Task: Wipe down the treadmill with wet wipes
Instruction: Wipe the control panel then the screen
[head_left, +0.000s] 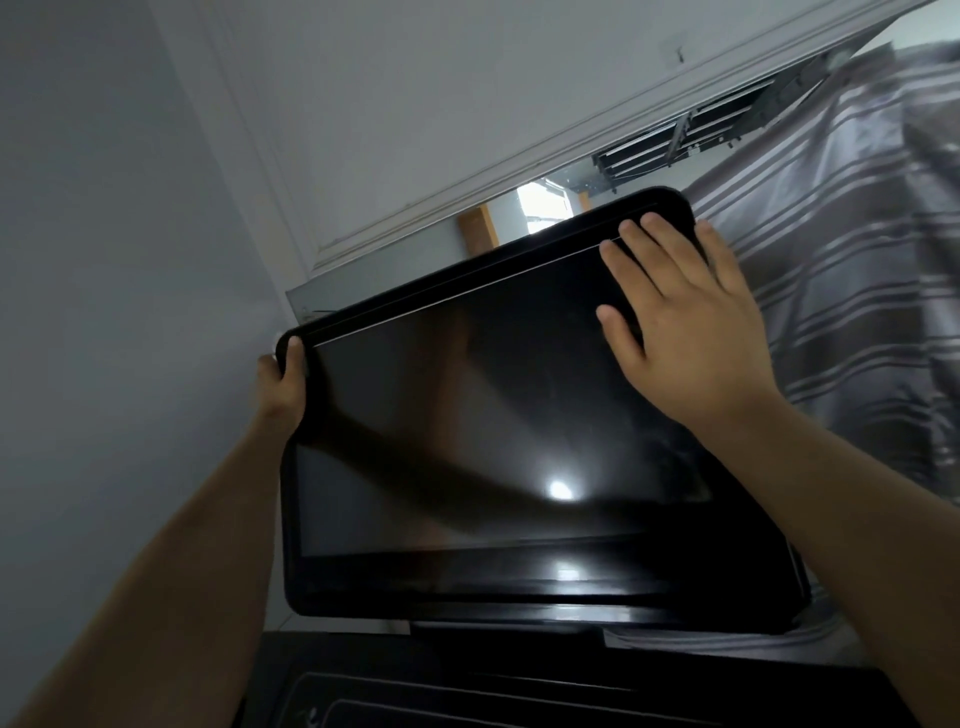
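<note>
My left hand (279, 382) grips the far left corner of the treadmill's dark screen (493, 426), thumb on its bezel, while my right hand (691, 338) lies flat, fingers (649, 244) straight, on its far right corner beside a striped grey curtain (857, 270).

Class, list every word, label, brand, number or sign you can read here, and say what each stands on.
None can be read.
The screen shows only reflections.
The console panel below it bears faint lines and a small pale mark, too blurred to read.
</note>
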